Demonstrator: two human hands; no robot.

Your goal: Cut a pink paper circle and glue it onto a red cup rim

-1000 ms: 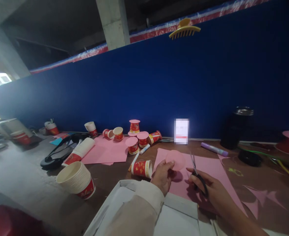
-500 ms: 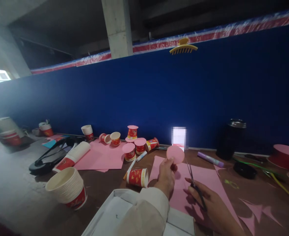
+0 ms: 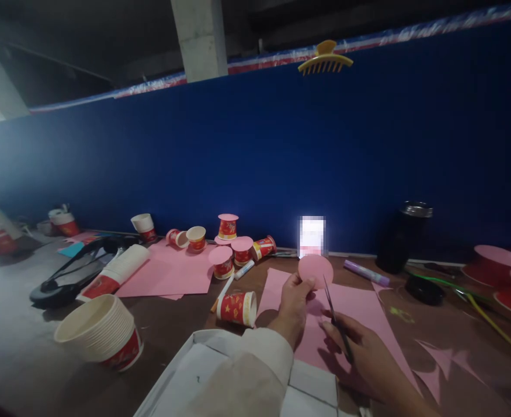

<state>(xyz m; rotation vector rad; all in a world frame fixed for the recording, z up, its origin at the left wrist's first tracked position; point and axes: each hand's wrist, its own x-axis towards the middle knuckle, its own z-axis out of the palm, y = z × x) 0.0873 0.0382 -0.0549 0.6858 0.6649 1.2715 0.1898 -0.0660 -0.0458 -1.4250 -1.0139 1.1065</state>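
Pinched between the fingers of my left hand (image 3: 296, 298) is a round pink paper disc (image 3: 316, 271), held up above the table. My right hand (image 3: 355, 341) grips dark-handled scissors (image 3: 337, 315), whose blades point up and touch or overlap the disc's right edge. Beneath both hands lies a large pink paper sheet (image 3: 368, 307). A red paper cup (image 3: 236, 308) rests on its side left of my left hand. Beyond it, several red cups with pink discs on their ends (image 3: 221, 262) stand grouped together.
At left are a stack of paper cups (image 3: 103, 330), a black headset (image 3: 64, 278) and another pink sheet (image 3: 172, 272). A white box (image 3: 181, 376) lies under my left sleeve. To the right are a purple glue stick (image 3: 367, 273), a black bottle (image 3: 400, 237) and paper scraps (image 3: 441, 356).
The scissors have come closer to the disc, their blades now at its edge. The disc has turned more face-on. The whole view has shifted slightly.
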